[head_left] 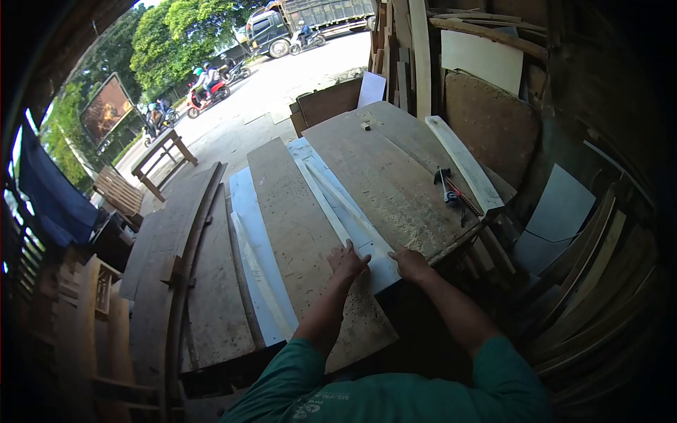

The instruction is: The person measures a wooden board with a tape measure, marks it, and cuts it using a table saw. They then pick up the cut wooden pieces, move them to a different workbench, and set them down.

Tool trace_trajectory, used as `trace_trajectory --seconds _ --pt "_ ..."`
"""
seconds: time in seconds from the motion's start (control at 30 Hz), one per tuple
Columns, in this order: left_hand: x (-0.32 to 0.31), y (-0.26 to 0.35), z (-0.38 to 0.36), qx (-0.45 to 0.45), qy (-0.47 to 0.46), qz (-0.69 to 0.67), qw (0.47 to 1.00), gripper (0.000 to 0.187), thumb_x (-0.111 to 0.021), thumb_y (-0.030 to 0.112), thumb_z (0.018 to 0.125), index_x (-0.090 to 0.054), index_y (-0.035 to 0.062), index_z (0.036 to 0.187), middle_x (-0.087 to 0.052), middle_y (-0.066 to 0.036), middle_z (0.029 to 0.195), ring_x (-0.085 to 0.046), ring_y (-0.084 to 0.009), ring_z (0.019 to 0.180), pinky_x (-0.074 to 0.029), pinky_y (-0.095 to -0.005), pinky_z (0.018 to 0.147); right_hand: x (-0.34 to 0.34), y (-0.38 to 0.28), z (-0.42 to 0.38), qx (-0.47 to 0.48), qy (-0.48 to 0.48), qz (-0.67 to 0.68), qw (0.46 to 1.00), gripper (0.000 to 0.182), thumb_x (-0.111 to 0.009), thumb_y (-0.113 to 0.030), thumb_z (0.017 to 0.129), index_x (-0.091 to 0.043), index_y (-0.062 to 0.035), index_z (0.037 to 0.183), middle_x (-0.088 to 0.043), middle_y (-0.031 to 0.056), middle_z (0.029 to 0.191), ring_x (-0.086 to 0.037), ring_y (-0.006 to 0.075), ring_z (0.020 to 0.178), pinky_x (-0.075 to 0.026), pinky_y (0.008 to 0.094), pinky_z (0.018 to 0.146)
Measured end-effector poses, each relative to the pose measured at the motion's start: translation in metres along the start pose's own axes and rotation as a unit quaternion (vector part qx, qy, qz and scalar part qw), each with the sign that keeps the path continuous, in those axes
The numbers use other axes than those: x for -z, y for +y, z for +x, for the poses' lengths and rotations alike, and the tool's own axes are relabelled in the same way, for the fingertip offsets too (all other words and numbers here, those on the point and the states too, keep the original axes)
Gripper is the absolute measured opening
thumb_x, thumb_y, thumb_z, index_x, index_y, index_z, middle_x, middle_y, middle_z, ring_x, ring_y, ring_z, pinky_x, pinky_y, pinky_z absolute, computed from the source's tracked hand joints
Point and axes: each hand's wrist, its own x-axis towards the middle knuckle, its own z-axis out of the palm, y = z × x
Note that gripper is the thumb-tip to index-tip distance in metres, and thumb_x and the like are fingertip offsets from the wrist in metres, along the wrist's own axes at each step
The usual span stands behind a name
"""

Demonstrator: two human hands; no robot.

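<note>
A long pale blue-white board (367,248) lies on the workbench (282,197) in front of me. Two thin wooden strips rest along it in a narrow V, close at the far end and apart near me. My left hand (347,262) is at the near end of the left strip (326,204), its index finger stretched forward and thumb out to the side. At the near end of the right strip (352,213) and the board's right edge, the fingers of my right hand (410,265) are bent and closed; their undersides are hidden.
A second pale board (250,233) carries another strip to the left. A hammer (442,176), a red-handled tool (462,196) and sawdust (412,229) lie at right, beside a long plank (462,158). Boards lean along the right wall; motorbikes and a truck (271,32) are on the road.
</note>
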Motion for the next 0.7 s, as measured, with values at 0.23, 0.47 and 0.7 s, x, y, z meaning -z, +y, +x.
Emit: trace_trajectory --seconds 0.23,0.47,0.7 --pt "-0.008 0.01 0.0 0.037 0.111 -0.114 0.987 0.085 -0.065 0.037 0.08 -0.029 -0.0016 0.146 -0.062 -0.026 0.115 -0.062 -0.0393 0.105 -0.05 -0.0458 0.091 -0.007 -0.005 -0.028 -0.105 0.035 -0.007 0.994 0.038 -0.059 -0.013 0.083 -0.067 -0.0167 0.12 -0.062 0.0174 0.102 -0.065 0.0363 0.092 -0.054 0.0473 0.08" --pt "0.077 -0.038 0.0 0.073 0.035 -0.658 0.749 0.046 -0.071 0.03 0.075 -0.06 -0.0044 0.104 -0.063 -0.013 0.097 -0.065 -0.0228 0.086 -0.056 -0.0342 0.069 0.016 -0.002 -0.083 -0.15 0.077 0.129 0.977 0.028 -0.064 -0.009 0.084 -0.069 -0.0113 0.111 -0.069 0.0178 0.096 -0.069 0.0354 0.086 -0.056 0.0433 0.078" --pt "0.123 -0.079 -0.028 -0.017 -0.064 -0.893 0.445 0.027 -0.059 0.027 0.09 -0.056 0.006 0.108 -0.059 -0.008 0.087 -0.062 -0.0214 0.08 -0.055 -0.0322 0.074 0.016 0.024 -0.16 -0.263 -0.059 0.625 0.733 0.029 -0.068 -0.005 0.086 -0.063 0.0036 0.113 -0.07 0.0091 0.095 -0.069 0.0179 0.085 -0.056 0.0302 0.078"
